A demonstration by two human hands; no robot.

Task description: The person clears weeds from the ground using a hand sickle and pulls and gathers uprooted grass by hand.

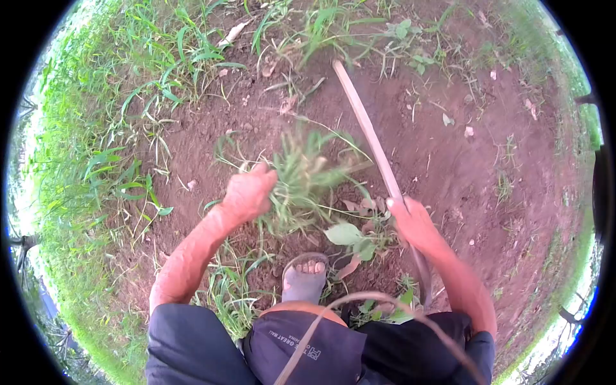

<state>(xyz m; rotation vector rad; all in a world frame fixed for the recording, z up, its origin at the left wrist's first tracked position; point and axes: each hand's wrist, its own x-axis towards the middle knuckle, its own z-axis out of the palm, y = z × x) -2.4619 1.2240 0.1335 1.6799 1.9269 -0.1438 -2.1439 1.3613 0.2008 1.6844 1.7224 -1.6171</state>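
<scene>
My left hand (250,191) is closed around a bunch of pulled grass (305,183), which is blurred and hangs above the soil to the right of the fist. My right hand (416,221) grips a long wooden tool handle (366,125). Its pale shaft slants up and left across the bare soil to some grass. Below the right hand a darker, curved part (422,276) continues toward my knee; I cannot tell what kind of tool it is. A broad-leaved weed (346,235) stands between my hands.
Reddish-brown soil (468,167) spreads ahead and right, with scattered dry leaves and small weeds. Thick green grass (83,186) covers the left side. My sandalled foot (305,276) is below the grass bunch. A thin brown curved strip (378,296) arches over my lap.
</scene>
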